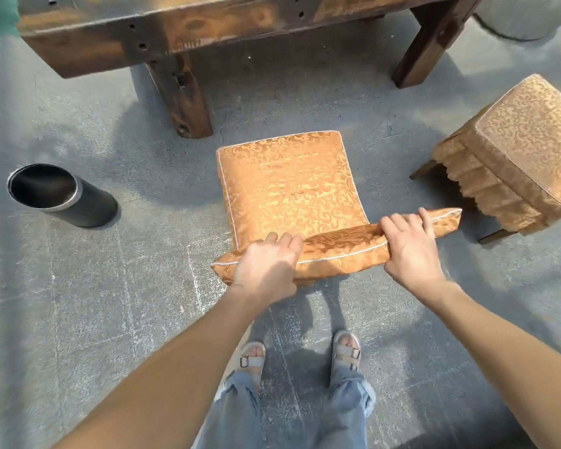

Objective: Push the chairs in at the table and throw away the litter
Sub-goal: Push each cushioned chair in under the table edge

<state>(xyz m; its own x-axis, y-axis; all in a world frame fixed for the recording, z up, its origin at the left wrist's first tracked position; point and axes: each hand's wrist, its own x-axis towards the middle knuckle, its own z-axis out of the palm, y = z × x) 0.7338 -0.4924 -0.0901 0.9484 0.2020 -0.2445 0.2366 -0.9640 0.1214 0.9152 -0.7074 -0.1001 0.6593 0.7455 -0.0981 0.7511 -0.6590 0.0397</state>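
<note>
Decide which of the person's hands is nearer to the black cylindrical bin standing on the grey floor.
Left. The left hand grips the near end of the orange patterned chair's backrest, on the side of the black cylindrical bin. The right hand grips the backrest's far end, farther away.

grey concrete floor (110,303), sandals (347,351), jeans (344,403)
</note>
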